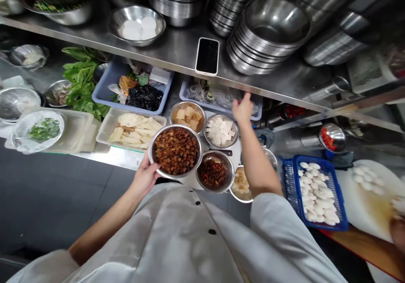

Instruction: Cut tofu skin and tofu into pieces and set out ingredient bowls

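My left hand (147, 176) grips the rim of a steel bowl (200, 158) heaped with brown diced food (176, 151), thumb over the edge. The bowl is held level in front of my white jacket. My right hand (243, 108) reaches under the shelf edge, over a pale blue tray (182, 94) with clear plastic bags (223, 96). Thumb and a finger show apart; the other fingers are partly hidden. Near the held bowl stand bowls of tan chunks (189, 117), white cubes (220, 131), dark reddish-brown pieces (212, 173) and pale yellowish food (240, 181).
Above runs a steel shelf (177, 55) with a phone (207, 56) and stacked steel bowls (268, 38). To the left are a tub of pale slices (136, 129) and leafy greens (80, 80). At right, a blue basket (343, 215) holds white pieces; another person's hand (398, 230) shows.
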Demonstrator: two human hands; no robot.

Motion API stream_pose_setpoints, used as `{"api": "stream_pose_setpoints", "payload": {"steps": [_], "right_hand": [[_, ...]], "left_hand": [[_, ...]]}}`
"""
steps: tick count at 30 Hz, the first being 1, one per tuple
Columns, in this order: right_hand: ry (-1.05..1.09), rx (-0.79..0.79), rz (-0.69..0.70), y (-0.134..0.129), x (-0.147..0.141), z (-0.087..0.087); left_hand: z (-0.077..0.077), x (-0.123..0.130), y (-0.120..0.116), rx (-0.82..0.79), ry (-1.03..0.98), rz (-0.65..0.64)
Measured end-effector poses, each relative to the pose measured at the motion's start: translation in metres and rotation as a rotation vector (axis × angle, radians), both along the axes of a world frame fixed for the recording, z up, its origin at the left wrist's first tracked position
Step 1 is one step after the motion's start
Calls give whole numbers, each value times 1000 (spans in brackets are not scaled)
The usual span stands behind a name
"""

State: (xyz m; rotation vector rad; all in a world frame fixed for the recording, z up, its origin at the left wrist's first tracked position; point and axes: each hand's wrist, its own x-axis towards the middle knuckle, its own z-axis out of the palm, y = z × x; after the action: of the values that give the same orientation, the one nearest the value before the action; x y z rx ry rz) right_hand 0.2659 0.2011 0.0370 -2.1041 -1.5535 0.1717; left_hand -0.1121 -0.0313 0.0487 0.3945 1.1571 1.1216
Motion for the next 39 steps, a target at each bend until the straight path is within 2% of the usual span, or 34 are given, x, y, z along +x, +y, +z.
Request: {"api": "stream_pose_setpoints", "payload": {"steps": [2,4,5,6,8,11,15,22,25,28,30,33,36,39], "right_hand": [[45,93,340,-77,-35,15],[32,63,674,-155,-69,29],[-6,22,768,-187,-83,34],[-63,-48,785,-213,-94,36],[-146,-172,740,-243,-107,35],[-150,-241,600,-247,-108,21],[-82,-198,451,-240,-104,-1],[-95,-243,440,-243,-110,-31],[77,-177,404,-235,-102,-40],[409,34,340,-232,-88,-45],[595,133,247,-236,-77,-48],[717,138,100,-245,-63,-54],[795,114,29,-251,-53,-65],[874,166,-42,-253,-47,-74]], "left_hand": [[-9,15,3,-24,-22,-80],[-16,30,4,-42,-51,-165],[-19,37,5,-42,-66,-204],[-21,44,5,-38,-82,-245],[-23,57,6,-20,-105,-334],[-27,71,8,32,-98,-428],[-37,80,10,74,-50,-483],[-56,67,6,50,22,-537],[-62,56,6,50,52,-520],[-69,43,8,42,64,-497],[-73,34,10,37,54,-475],[-78,17,12,40,39,-424],[-81,0,13,53,38,-371],[-86,-14,15,61,48,-326]]}}
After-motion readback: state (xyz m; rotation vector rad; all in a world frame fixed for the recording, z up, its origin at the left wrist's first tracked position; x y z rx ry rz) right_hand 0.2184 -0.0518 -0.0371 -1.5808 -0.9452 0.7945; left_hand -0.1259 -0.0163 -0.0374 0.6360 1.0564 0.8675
